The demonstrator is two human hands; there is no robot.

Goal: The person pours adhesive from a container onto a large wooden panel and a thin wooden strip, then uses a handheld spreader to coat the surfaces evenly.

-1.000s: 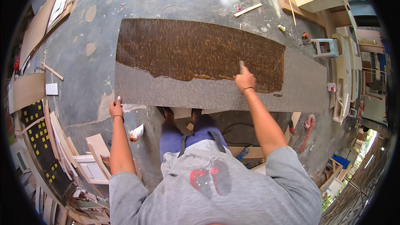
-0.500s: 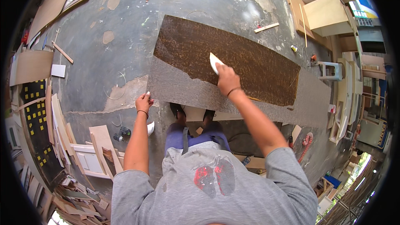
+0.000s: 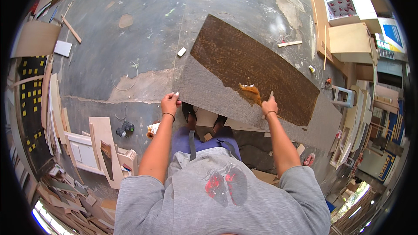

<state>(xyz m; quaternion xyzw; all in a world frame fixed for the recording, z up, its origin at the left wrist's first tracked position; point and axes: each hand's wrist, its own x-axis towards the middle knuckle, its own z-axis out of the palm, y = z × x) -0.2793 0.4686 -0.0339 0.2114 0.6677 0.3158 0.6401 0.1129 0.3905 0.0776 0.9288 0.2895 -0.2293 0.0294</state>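
A long grey sheet (image 3: 201, 83) lies aslant in front of my feet. A wet-looking brown coat (image 3: 248, 56) covers much of its far side, while the near strip stays grey. My right hand (image 3: 270, 105) is closed around a spreader (image 3: 251, 93) smeared with thick amber glue, its blade at the border of brown and grey. The forefinger stretches out over the brown area. At the sheet's near left corner, my left hand (image 3: 170, 103) has curled fingers, with the thumb against the edge. A white container (image 3: 153, 129) with amber smears stands partly behind my left forearm.
A small white block (image 3: 181, 52) lies beside the sheet's left edge. Left are a cordless drill (image 3: 127, 126) and stacked boards (image 3: 102, 150). On the right stand a plastic stool (image 3: 344, 97) and a wooden box (image 3: 350, 43). A wood strip (image 3: 290, 43) lies beyond the sheet.
The sheet has shifted to the right, uncovering the white block. My right hand has moved right and nearer with the spreader, which now shows amber glue. The view has shifted too.
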